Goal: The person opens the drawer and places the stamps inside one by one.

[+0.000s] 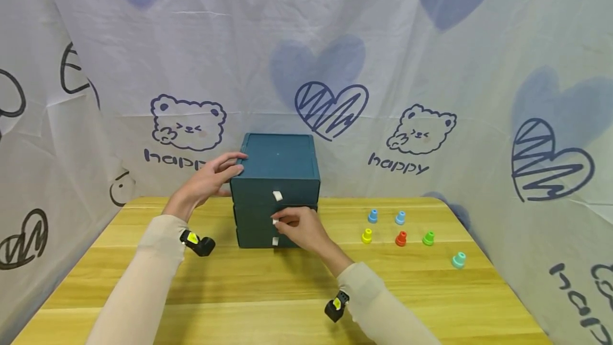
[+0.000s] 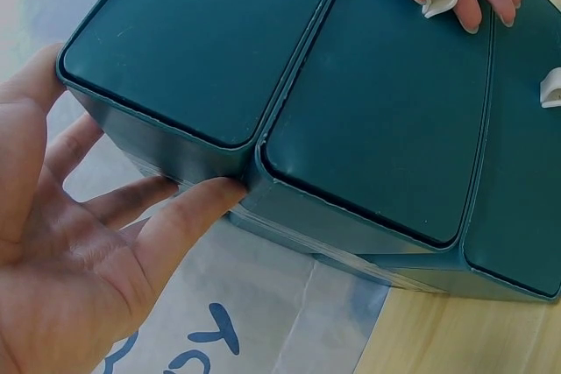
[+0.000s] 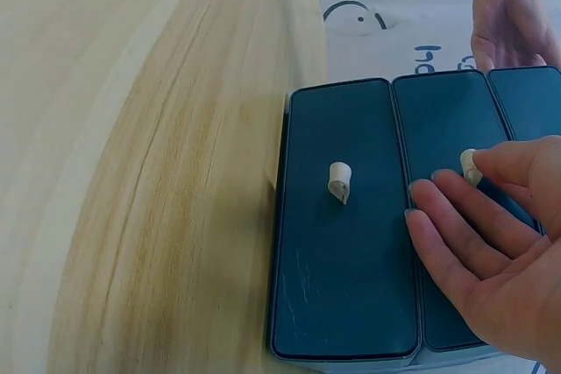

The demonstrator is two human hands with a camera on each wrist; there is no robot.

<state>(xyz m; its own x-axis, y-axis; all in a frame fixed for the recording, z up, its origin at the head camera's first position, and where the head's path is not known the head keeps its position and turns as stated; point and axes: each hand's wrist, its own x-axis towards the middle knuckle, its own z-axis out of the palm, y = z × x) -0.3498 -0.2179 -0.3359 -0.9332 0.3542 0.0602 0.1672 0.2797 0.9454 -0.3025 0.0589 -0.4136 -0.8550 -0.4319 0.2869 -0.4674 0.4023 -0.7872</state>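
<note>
Teal drawer unit [image 1: 278, 156]: left hand [image 1: 208, 180], fingers spread, touches its left side; right hand [image 1: 301, 228] pinches its middle tab [image 3: 470, 164]. I fear hard tug could drag unit.

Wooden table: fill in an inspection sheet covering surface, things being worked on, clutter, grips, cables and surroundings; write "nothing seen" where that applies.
Surface: wooden table, light, grained top.
Things being worked on: dark green drawer unit, three drawers stacked, with top tab, middle tab and bottom tab, all white; bottom drawer front faintly scratched.
Clutter: six small pegs, apart, right of the unit: blue peg, light-blue peg, yellow peg, red peg, green peg, teal peg.
Grips: left grip touches the unit's left side near the top; right grip pinches the middle tab.
Cables: nothing seen.
Surroundings: white cloth backdrop printed with hearts, bears and "happy".
</note>
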